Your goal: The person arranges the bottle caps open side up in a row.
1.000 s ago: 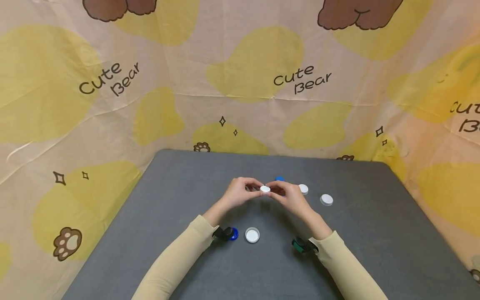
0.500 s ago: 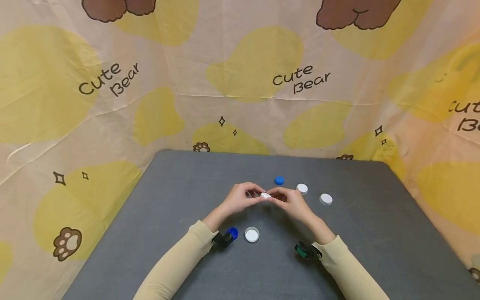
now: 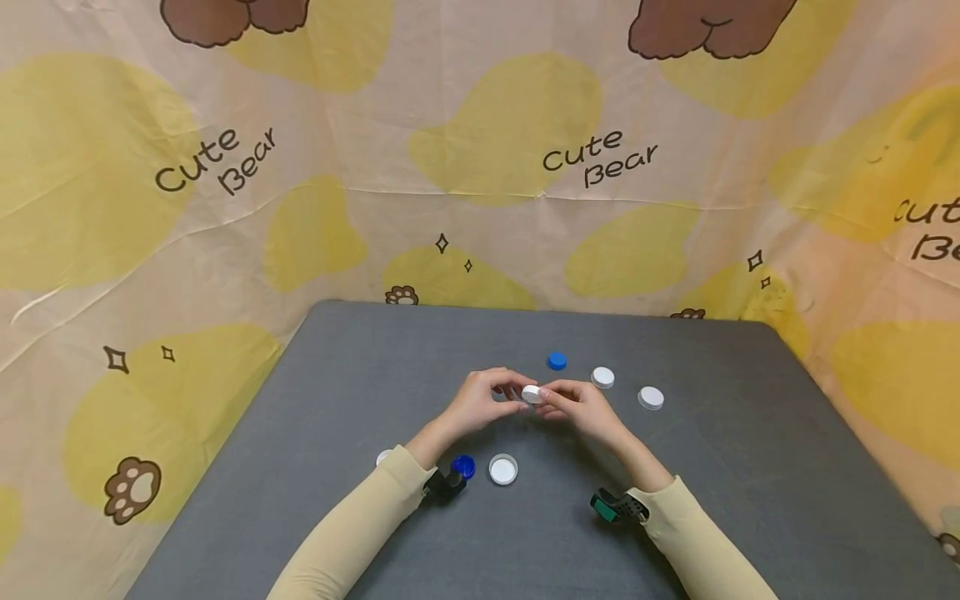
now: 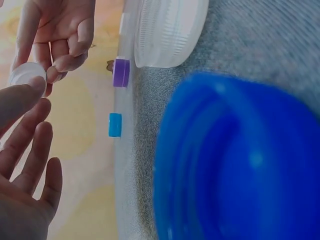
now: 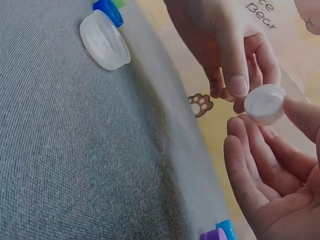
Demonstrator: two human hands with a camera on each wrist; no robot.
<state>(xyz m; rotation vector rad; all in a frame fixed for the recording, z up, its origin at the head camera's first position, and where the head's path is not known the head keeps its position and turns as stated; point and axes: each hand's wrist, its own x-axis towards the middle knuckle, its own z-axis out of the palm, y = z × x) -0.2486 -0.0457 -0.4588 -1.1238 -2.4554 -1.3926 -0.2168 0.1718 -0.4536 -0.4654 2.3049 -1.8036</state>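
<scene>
A small white bottle cap (image 3: 532, 394) is held up above the grey table, between the two hands. My right hand (image 3: 588, 408) pinches it, the thumb lying over its near side in the head view. In the right wrist view the cap (image 5: 265, 104) is tilted, its hollow side showing. My left hand (image 3: 476, 402) is at the cap's left, thumb and fingers parted, fingertips right at its rim. The left wrist view shows the left fingers (image 4: 31, 131) spread below the cap (image 4: 22, 72), with the thumb overlapping it.
Nearer me lie an upturned white lid (image 3: 503, 469), a dark blue cap (image 3: 463, 467) and a white one (image 3: 383, 456) partly behind the left sleeve. Farther back are a blue cap (image 3: 557, 361) and two white caps (image 3: 602, 377). A purple cap (image 4: 121, 73) shows in the left wrist view.
Both hands have come slightly lower and nearer with the cap. The cap has turned in the fingers, and the left thumb has parted from it. A white cap now shows by the left sleeve.
</scene>
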